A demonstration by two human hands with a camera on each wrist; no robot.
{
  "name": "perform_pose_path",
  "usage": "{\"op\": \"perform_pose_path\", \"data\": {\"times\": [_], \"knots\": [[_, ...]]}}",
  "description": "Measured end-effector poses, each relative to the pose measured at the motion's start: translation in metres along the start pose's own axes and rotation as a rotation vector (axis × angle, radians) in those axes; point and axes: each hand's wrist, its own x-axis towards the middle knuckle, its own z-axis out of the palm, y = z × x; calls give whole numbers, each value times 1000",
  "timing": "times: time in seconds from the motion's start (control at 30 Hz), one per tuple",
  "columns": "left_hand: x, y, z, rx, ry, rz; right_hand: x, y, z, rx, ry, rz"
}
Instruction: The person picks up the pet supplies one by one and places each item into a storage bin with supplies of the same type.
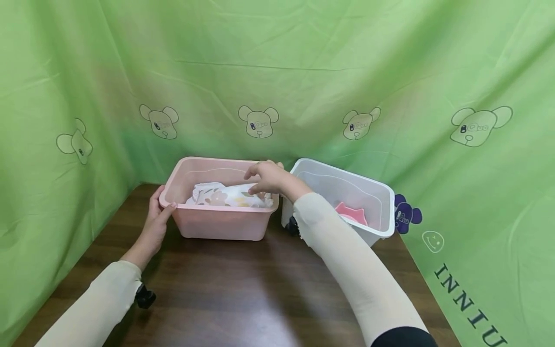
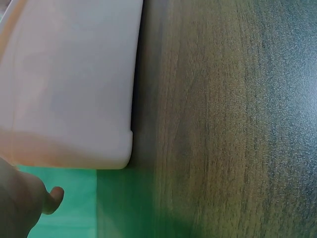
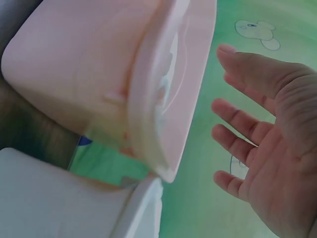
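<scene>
A pink plastic bin (image 1: 221,224) stands on the brown table, and a white cloth with a floral print (image 1: 223,195) lies bunched inside it. My left hand (image 1: 152,226) holds the bin's left front corner, thumb on the front rim and fingers along the left side. Over the bin's right end hovers my right hand (image 1: 270,177), its fingers spread and slightly bent. The right wrist view shows that palm (image 3: 277,163) with nothing in it, apart from the bin's rim. In the left wrist view, the bin's side (image 2: 74,84) hides part of the left hand.
To the right, a white bin (image 1: 347,178) stands at an angle close to the pink one. It has a pink star-edged item (image 1: 352,213) inside, partly hidden by my right sleeve. A green curtain (image 1: 277,72) with bear prints hangs behind the wooden table (image 1: 225,289).
</scene>
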Motion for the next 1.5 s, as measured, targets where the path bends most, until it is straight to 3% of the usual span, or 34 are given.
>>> {"op": "perform_pose_path", "data": {"times": [0.4,0.77,1.23,1.37,1.5], "knots": [[3,-5,2,14,-8,-19,-34,21,12,0,173,-75],[1,-13,1,-11,-4,9,-68,28,26,44,338,-105],[1,-12,6,-43,17,39,-123,53,49,44,530,-157],[1,-6,2,6,9,21,-140,61,56,27,600,-170],[-2,0,-6,148,29,-15,-157,70,63,8,651,-164]]}}
